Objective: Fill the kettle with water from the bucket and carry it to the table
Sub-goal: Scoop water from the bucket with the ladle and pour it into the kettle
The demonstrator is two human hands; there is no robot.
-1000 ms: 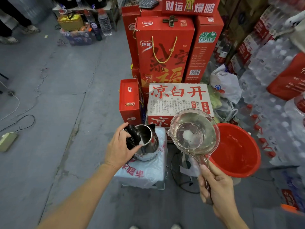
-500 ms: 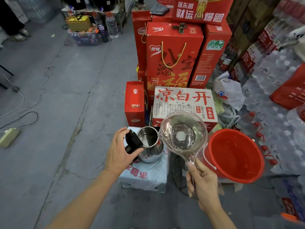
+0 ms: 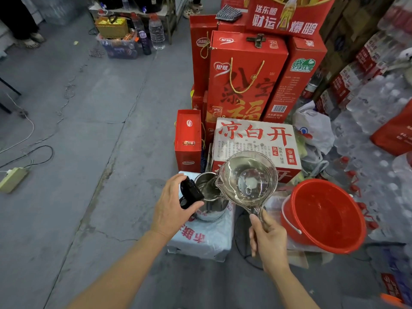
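A steel kettle stands on a wrapped pack of bottles, its black lid tipped open. My left hand grips the lid and handle. My right hand holds the handle of a clear plastic ladle full of water, tilted left so its spout touches the kettle's rim and water runs in. A red bucket with water in it sits just right of the ladle.
Red gift boxes and a white water carton are stacked behind the kettle. Packs of bottled water fill the right side. A power strip and cables lie on the concrete floor at left. A person's feet are far left.
My right hand has brought the water-filled ladle leftward from above the bucket to the kettle's mouth and tilted it, so water now pours in. My left hand stays on the open lid.
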